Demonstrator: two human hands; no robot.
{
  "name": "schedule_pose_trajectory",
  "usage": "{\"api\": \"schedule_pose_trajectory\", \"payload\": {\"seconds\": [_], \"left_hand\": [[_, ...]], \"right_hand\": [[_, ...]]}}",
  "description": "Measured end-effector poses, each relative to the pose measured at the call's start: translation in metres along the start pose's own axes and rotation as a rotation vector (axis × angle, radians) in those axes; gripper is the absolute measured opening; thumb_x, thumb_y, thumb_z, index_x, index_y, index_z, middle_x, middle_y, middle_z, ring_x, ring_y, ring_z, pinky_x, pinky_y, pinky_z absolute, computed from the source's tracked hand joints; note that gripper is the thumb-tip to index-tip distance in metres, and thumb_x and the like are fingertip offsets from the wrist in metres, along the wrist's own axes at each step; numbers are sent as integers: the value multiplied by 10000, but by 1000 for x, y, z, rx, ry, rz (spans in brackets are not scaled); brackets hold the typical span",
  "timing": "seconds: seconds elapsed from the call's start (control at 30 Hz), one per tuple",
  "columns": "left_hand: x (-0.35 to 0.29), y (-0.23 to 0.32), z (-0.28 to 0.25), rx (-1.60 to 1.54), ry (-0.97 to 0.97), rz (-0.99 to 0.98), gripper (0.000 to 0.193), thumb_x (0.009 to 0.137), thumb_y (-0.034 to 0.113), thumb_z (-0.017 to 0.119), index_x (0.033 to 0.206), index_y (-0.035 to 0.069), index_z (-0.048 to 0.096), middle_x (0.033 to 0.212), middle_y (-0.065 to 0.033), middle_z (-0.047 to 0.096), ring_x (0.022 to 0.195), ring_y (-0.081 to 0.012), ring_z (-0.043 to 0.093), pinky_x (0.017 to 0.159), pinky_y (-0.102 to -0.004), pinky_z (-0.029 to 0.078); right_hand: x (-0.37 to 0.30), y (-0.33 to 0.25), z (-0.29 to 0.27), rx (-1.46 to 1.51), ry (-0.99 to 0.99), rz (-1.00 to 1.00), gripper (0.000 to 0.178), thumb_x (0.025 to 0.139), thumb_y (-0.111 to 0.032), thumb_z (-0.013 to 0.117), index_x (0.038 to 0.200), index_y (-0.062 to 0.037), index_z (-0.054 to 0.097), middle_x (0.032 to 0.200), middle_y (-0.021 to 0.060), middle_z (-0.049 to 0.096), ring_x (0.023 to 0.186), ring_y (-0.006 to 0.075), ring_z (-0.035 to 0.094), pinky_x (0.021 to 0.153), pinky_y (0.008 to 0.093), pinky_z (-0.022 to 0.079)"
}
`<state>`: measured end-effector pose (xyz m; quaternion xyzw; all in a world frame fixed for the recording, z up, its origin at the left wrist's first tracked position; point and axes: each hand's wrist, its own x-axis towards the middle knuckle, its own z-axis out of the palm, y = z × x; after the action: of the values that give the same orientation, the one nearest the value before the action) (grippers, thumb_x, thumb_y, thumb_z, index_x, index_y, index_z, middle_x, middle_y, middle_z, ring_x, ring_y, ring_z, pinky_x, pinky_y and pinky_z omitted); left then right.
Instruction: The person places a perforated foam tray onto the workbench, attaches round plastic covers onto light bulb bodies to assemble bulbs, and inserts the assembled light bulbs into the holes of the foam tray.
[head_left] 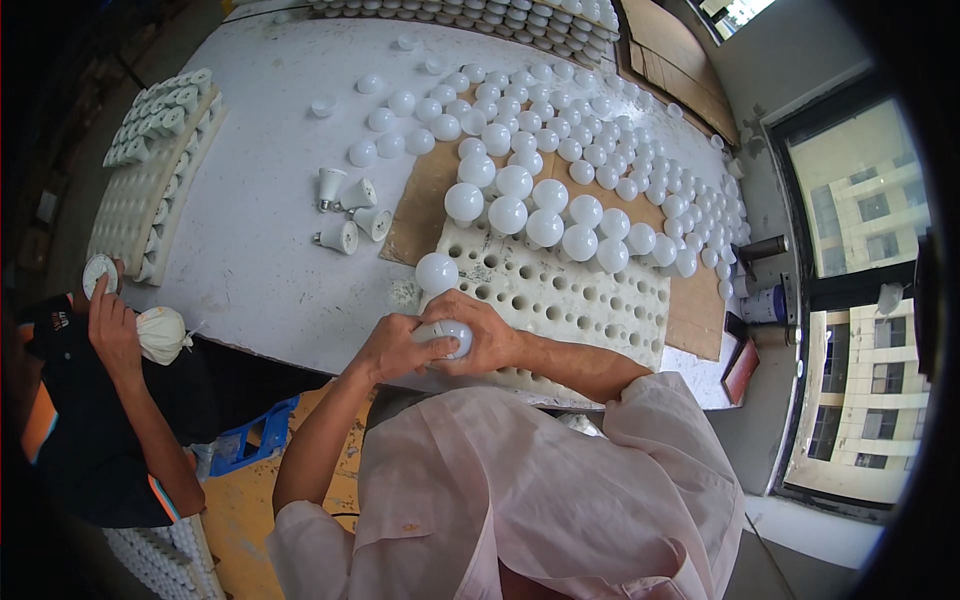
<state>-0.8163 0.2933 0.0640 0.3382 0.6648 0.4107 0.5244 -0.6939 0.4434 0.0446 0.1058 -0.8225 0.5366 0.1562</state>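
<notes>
Both my hands are closed around one white light bulb [456, 338] just in front of the table's near edge. My left hand [392, 350] grips it from the left, its thumb lying across the bulb. From the other side, my right hand [478, 326] wraps over it, and the fingers cover much of the bulb. Just beyond my hands, a single white bulb [437, 272] stands at the left edge of a white foam board [545, 300] with rows of round holes. Several more bulbs [508, 214] stand in rows at the board's far side.
Many white domes [560, 125] cover the table [270, 130], partly over cardboard [420, 195]. Several bulb housings without domes [340, 237] lie left of them. A co-worker's hand [113, 325] holds a round white part at far left, near stacked trays [135, 200]. A window [850, 190] is at right.
</notes>
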Motion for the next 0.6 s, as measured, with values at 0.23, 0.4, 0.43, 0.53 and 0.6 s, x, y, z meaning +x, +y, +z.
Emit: {"api": "schedule_pose_trajectory", "payload": {"seconds": [0.23, 0.4, 0.43, 0.53, 0.6], "left_hand": [[-5, -1, 13, 465, 131, 72, 629, 666, 511, 708, 873, -81, 655, 775, -229, 674, 748, -320, 693, 683, -385, 552], [-13, 1, 20, 350, 93, 83, 620, 666, 500, 674, 880, -81, 643, 776, -232, 671, 752, -342, 687, 677, -393, 548], [-13, 1, 21, 346, 86, 81, 620, 666, 500, 674, 880, -81, 643, 776, -232, 671, 752, -342, 687, 677, -393, 548], [-11, -1, 27, 279, 60, 101, 593, 673, 475, 662, 900, -72, 642, 774, -223, 672, 746, -342, 684, 670, -392, 545], [-9, -11, 32, 350, 72, 116, 561, 680, 453, 656, 902, -62, 639, 765, -213, 669, 739, -334, 683, 680, -399, 542]], "right_hand": [[-6, -4, 3, 7, 22, -3, 553, 581, -63, 746, 1102, -49, 560, 1058, 111, 567, 983, 296, 556, 859, 394, 473], [-8, -18, 6, -19, 52, -48, 538, 564, -51, 718, 1075, -27, 553, 1028, 122, 562, 981, 301, 540, 853, 392, 470], [-10, -17, 7, -19, 53, -39, 538, 564, -51, 718, 1075, -27, 553, 1028, 122, 562, 981, 301, 540, 853, 392, 470], [-18, -10, 8, -21, 32, -49, 532, 571, -48, 714, 1077, -36, 551, 997, 122, 556, 944, 290, 536, 834, 376, 471], [-24, -6, 12, -12, 60, -51, 490, 572, -39, 701, 1041, -44, 559, 958, 112, 555, 907, 283, 529, 816, 359, 469]]}}
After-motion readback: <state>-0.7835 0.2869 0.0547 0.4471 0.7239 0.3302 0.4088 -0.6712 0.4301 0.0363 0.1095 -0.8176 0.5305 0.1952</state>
